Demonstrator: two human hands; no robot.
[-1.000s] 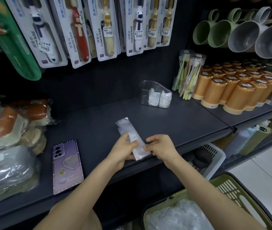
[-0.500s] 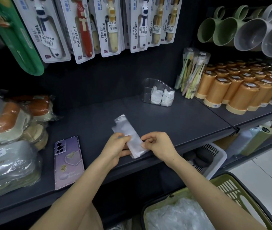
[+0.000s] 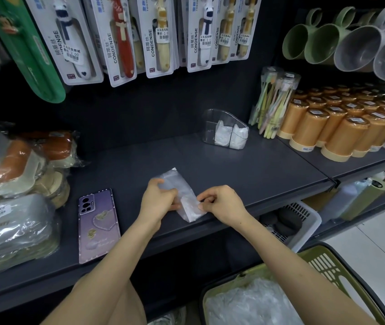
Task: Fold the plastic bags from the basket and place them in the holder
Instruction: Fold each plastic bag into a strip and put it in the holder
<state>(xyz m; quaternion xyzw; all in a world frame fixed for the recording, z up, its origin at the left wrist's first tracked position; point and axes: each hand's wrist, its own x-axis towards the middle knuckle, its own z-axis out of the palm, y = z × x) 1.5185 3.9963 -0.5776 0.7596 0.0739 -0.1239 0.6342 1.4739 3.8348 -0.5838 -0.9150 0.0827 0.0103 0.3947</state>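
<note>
Folded plastic bag [image 3: 186, 208], at the front edge of the shelf [image 3: 245, 174], is pinched at its near end by the right hand [image 3: 224, 204] and gripped alongside by the left hand [image 3: 161, 200]. Its left edge is hidden under the fingers.

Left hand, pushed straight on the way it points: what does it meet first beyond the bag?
Past the folded translucent plastic bag that the left hand grips, only bare dark shelf, then probably the clear plastic holder; depth is unclear.
</note>
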